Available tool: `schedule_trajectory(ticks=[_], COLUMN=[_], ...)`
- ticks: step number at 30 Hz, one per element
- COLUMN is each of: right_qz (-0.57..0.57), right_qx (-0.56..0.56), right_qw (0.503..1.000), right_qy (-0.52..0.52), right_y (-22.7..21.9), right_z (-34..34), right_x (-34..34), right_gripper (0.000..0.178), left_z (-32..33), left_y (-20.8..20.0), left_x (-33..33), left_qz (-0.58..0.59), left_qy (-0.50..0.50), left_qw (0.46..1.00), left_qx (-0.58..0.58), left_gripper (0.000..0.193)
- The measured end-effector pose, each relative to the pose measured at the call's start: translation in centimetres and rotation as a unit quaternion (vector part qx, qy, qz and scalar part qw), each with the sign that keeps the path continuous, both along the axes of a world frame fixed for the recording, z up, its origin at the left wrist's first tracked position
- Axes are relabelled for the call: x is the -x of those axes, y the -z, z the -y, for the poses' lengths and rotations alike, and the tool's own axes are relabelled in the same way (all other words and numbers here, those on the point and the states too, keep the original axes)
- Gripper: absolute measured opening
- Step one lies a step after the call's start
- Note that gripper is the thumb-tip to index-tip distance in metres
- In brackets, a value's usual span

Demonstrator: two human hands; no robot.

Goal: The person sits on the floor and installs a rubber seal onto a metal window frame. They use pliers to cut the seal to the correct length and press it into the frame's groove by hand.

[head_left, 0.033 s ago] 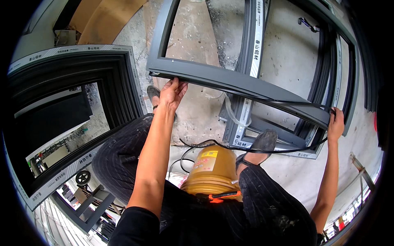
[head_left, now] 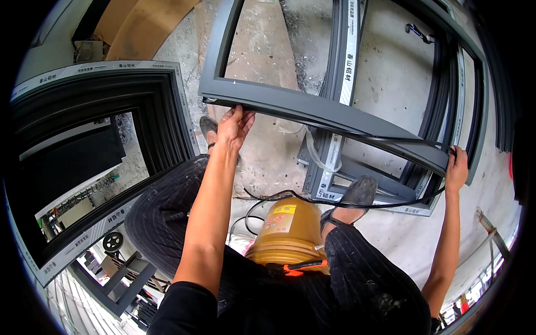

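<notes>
A grey metal window frame (head_left: 268, 93) lies tilted before me, propped over other frames. Along its near edge runs a thin black rubber strip (head_left: 385, 204), whose loose end loops down and back to the left. My left hand (head_left: 235, 127) is closed at the frame's near left corner, thumb and forefinger pinching at the edge where the strip lies; the fingertips are partly hidden under it. At the near right corner, my right hand (head_left: 456, 170) grips the strip against the frame, fingers closed.
Between my legs stands a yellow bucket (head_left: 304, 223), with an orange-handled cutting tool (head_left: 298, 268) on top. Stacked dark frames (head_left: 162, 84) stand at the left. More frames (head_left: 349, 56) with printed white film lie under the one I hold. Brown cardboard (head_left: 139, 28) lies at the far left.
</notes>
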State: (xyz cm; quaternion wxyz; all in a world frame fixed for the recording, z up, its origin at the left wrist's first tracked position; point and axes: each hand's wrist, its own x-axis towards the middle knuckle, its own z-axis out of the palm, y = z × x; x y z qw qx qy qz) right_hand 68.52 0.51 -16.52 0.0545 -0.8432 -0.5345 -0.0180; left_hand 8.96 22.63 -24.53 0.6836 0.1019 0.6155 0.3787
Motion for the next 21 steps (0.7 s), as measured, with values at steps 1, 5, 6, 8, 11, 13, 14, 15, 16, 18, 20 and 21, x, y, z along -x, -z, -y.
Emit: schedule_trajectory(ticks=[1,5,6,8,11,13,14,15,16,18,20,21], right_qz=[0.010,0.035,0.040,0.046,0.056,0.059,0.055,0.054,0.053,0.051,0.050,0.050], right_qx=[-0.001,-0.014,-0.018,-0.028,-0.033,-0.029,-0.035,-0.039,-0.043,-0.045,-0.042,-0.037], right_qw=[1.000,0.999,0.998,0.998,0.997,0.996,0.996,0.996,0.997,0.997,0.997,0.997], right_qy=[0.006,0.032,0.035,0.031,0.045,0.061,0.056,0.052,0.047,0.049,0.048,0.046], right_y=[0.1,0.5,0.5,0.6,0.5,0.7,0.7,0.7,0.8,0.9,0.8,0.8], right_z=[0.1,0.2,0.1,0.1,-0.1,0.0,-0.2,-0.2,-0.3,-0.1,0.1,0.1], right_x=[0.0,0.7,0.9,1.1,1.4,1.4,1.5,1.5,1.5,1.3,1.2,1.1], right_gripper=[0.022,0.022,0.022,0.021,0.019,0.018,0.018,0.017,0.017,0.017,0.017,0.017], left_z=[0.3,1.9,2.5,2.6,2.9,3.8,4.6,4.9,5.0,4.8,4.2,3.8], left_y=[0.0,-0.7,-0.5,-0.2,-0.6,-1.2,-0.8,-0.9,-0.5,-0.8,-1.2,-0.7], left_x=[-0.2,-2.5,-3.4,-3.9,-5.1,-6.5,-7.2,-8.1,-8.3,-8.3,-7.9,-6.8], left_qz=[0.006,0.081,0.080,0.044,0.042,0.078,0.083,0.073,0.058,0.031,0.010,0.003], left_qy=[-0.001,0.048,0.033,0.017,0.012,0.039,0.051,0.030,0.026,0.032,0.052,0.050], left_qw=[1.000,0.995,0.996,0.999,0.999,0.996,0.995,0.997,0.998,0.999,0.998,0.999], left_qx=[0.010,0.033,0.022,0.010,0.020,0.026,0.013,0.007,0.003,0.005,0.015,0.003], left_gripper=[0.019,0.016,0.017,0.017,0.019,0.020,0.021,0.020,0.020,0.019,0.018,0.016])
